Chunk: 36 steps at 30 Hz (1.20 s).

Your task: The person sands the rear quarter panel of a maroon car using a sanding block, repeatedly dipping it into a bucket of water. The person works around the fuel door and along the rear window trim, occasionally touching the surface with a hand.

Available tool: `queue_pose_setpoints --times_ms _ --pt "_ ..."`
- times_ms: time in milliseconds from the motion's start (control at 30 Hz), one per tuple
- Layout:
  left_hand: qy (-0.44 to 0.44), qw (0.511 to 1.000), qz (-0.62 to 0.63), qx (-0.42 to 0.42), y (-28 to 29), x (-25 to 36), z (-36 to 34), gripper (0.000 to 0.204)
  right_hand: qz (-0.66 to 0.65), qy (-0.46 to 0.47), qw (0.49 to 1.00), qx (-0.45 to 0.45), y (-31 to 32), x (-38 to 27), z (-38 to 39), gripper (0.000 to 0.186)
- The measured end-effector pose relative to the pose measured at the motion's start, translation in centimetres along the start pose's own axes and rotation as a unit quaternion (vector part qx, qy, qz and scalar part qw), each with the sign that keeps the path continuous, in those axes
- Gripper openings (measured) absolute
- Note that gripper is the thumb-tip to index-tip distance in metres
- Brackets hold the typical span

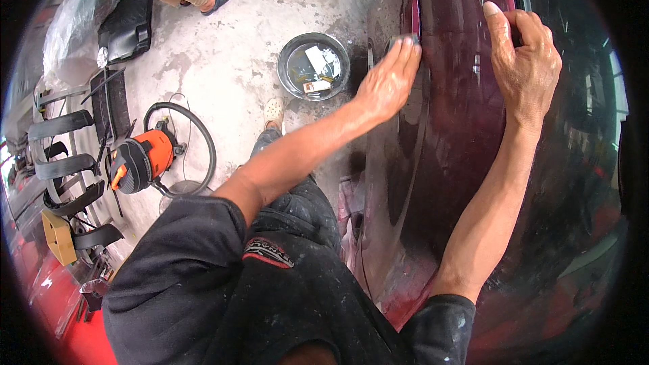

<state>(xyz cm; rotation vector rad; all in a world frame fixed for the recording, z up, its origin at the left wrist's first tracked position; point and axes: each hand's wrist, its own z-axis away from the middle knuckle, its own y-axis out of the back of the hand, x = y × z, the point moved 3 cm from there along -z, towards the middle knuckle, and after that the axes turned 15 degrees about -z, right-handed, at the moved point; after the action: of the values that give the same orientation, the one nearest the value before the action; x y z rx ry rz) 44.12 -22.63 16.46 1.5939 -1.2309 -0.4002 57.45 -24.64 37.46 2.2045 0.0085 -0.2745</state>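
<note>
Glossy maroon car panel (460, 94): left hand (389, 84) touching it, fingers extending straight; right hand (529, 61) curling at its far edge, fingers bending; both grips unclear.

One maroon car (453, 94) — one basin (296, 61), one orange vacuum (155, 151)

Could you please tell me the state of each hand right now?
Left hand: open, fingers extended at the dark red car panel; anything underneath is hidden.
Right hand: partly curled, thumb extended; its grip cannot be told.
</note>
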Motion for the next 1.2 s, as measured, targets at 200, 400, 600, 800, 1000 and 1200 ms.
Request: queue_pose_setpoints --times_ms 200,400,600,800,1000,1200 --pt "0.077 0.980 0.152 0.101 -1.5 -6.0 -7.5 0.057 0.007 -0.025 0.999 -0.021 0.2 -0.5 -0.6 0.036" --pt "0.107 0.972 0.191 0.082 -1.8 -3.3 -2.5 0.057 0.020 -0.050 0.998 -0.030 0.2 -0.2 -0.1 0.036" --pt "0.124 0.962 0.213 0.115 -2.1 -7.3 -8.3 0.038 0.006 -0.063 0.998 -0.030 0.1 -0.6 -0.6 0.033" --pt "0.139 0.957 0.250 0.044 -0.8 -7.3 -8.6 0.043 0.007 -0.086 0.996 -0.034 0.4 -1.0 -0.5 0.033" --pt "0.121 0.957 0.254 0.075 -2.3 -6.8 -5.9 0.041 0.015 -0.074 0.996 -0.036 0.2 -0.9 -0.5 0.032" --pt "0.094 0.965 0.237 0.056 -1.1 -8.0 -9.2 0.042 0.012 -0.082 0.995 -0.051 0.5 -1.4 -1.2 0.033"
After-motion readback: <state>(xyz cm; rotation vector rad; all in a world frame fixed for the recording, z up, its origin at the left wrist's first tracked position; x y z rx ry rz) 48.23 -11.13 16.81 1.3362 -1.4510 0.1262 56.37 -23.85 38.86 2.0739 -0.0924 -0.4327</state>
